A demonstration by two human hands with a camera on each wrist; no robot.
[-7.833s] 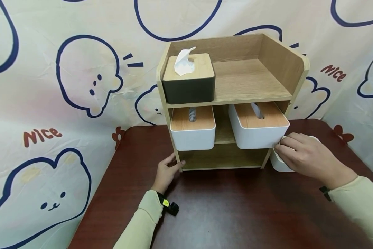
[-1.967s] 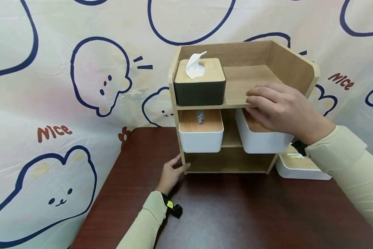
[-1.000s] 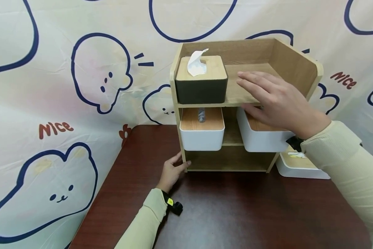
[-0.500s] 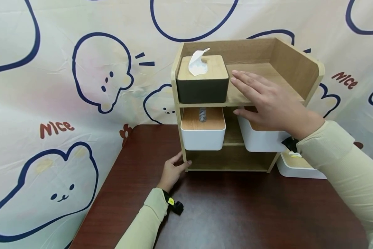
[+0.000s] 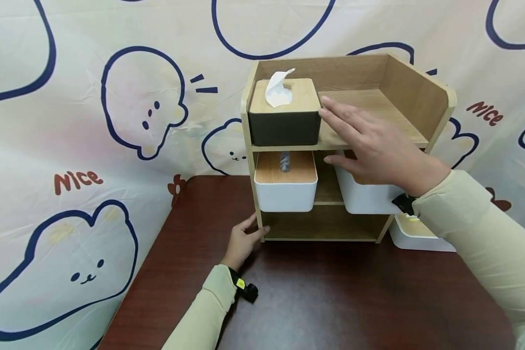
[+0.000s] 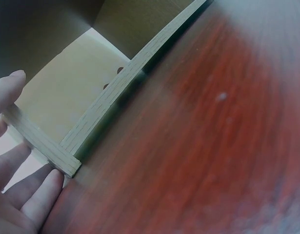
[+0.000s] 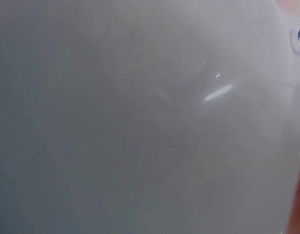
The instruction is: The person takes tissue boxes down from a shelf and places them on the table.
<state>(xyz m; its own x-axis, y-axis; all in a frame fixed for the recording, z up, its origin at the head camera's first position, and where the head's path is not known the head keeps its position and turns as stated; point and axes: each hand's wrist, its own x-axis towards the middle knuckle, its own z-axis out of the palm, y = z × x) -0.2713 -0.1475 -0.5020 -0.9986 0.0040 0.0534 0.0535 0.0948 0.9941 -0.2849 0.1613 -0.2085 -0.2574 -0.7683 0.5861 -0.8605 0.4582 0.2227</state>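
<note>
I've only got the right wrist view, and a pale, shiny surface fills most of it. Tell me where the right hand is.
Observer: The right hand is at the top level of the shelf unit, fingertips at the right side of the dark tissue box; I can't tell whether they touch it.
Operator: Report what the left hand is doing.
Observer: It's holding the shelf unit low at its left front edge, with the thumb on the inner side.

bare left hand (image 5: 240,242): low, gripping, thumb opposite fingers | bare right hand (image 5: 378,148): higher, fingers straight, thumb spread | pale-green-sleeved arms (image 5: 468,238): extended
</note>
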